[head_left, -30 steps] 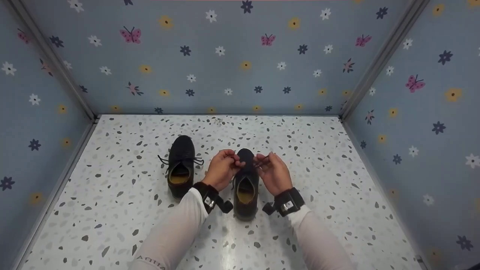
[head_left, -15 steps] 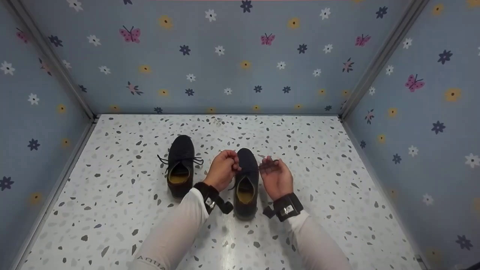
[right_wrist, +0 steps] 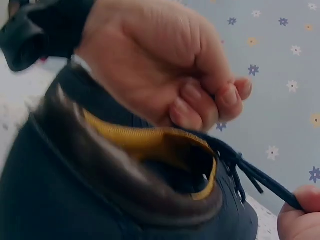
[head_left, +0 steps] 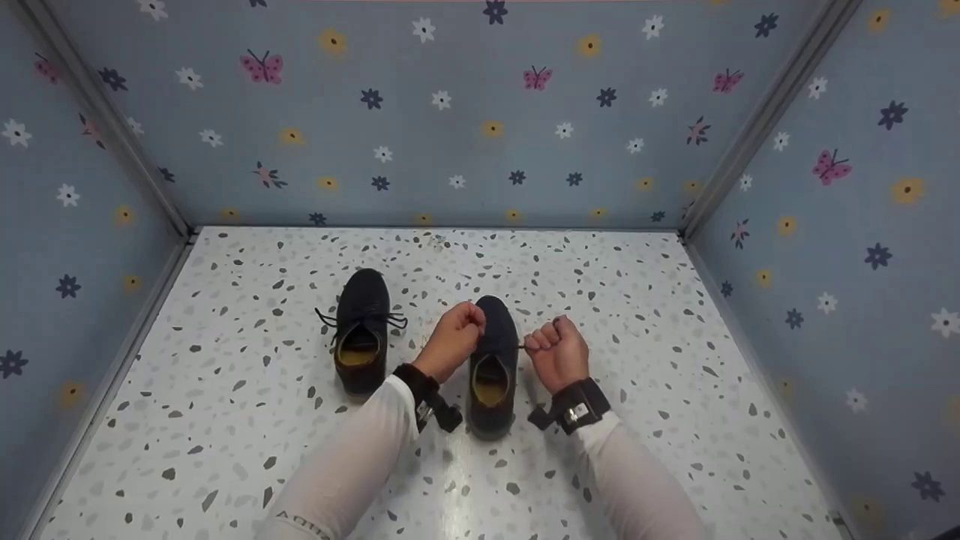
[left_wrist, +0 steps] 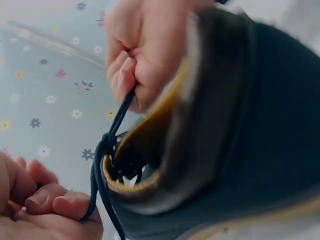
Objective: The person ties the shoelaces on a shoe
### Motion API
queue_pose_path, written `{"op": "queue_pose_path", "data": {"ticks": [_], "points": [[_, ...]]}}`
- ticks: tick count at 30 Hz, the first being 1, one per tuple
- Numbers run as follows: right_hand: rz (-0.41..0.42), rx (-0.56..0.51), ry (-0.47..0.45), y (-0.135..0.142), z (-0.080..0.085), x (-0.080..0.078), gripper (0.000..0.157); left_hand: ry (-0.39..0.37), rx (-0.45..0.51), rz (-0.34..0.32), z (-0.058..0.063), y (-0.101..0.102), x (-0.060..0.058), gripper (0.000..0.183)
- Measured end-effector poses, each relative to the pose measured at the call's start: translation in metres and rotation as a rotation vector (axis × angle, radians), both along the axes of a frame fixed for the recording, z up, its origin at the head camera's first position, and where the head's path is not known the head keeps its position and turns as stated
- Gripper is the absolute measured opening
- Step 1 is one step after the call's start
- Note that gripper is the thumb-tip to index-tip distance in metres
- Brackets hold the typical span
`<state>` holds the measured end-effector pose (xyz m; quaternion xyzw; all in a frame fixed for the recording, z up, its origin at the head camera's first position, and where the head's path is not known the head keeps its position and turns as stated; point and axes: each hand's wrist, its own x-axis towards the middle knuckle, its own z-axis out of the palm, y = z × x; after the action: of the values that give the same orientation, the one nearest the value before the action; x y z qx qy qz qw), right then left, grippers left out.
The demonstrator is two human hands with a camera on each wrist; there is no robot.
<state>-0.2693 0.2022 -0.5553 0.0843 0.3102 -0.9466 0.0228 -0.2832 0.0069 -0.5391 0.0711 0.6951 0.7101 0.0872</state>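
Two dark navy lace-up shoes with yellow lining stand on the floor, toes pointing away. My hands are on either side of the right-hand shoe [head_left: 491, 427]. Its dark shoelace [left_wrist: 120, 117] is knotted at the top of the opening, with strands running out to both sides. My right hand [head_left: 561, 354] grips one strand in curled fingers, drawn taut. On the opposite side, beside the toe, my left hand [head_left: 451, 339] pinches another strand. The left wrist view shows the left hand's curled fingers [left_wrist: 67, 202] with lace coming out of them.
The left-hand shoe [head_left: 364, 289] stands to the left, its laces tied in a bow. Speckled white floor [head_left: 645, 465] lies underneath, bounded by flower-patterned panels [head_left: 465, 157] at the back and sides. Black straps with small cameras [head_left: 579, 405] sit on both wrists.
My right hand has moved slightly outward from the shoe and its fingers have closed round the lace, now stretched tight. The left hand stays beside the toe. The shoes have kept their places.
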Motion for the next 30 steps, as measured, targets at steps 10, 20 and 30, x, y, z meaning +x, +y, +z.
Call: {"op": "queue_pose_path", "data": {"ticks": [10,20,30], "points": [[-0.019,0.169,-0.016,0.001,-0.005,-0.009,0.039,0.097,-0.206,-0.048,0.002,-0.009,-0.003,0.020],[0.067,0.371,-0.033,0.016,-0.008,-0.012,0.027,-0.065,0.069,0.043,-0.007,-0.018,-0.003,0.022],[0.150,1.472,0.101,0.050,-0.002,-0.012,0.024,0.156,-0.443,0.076,-0.001,-0.049,0.004,0.042]]}}
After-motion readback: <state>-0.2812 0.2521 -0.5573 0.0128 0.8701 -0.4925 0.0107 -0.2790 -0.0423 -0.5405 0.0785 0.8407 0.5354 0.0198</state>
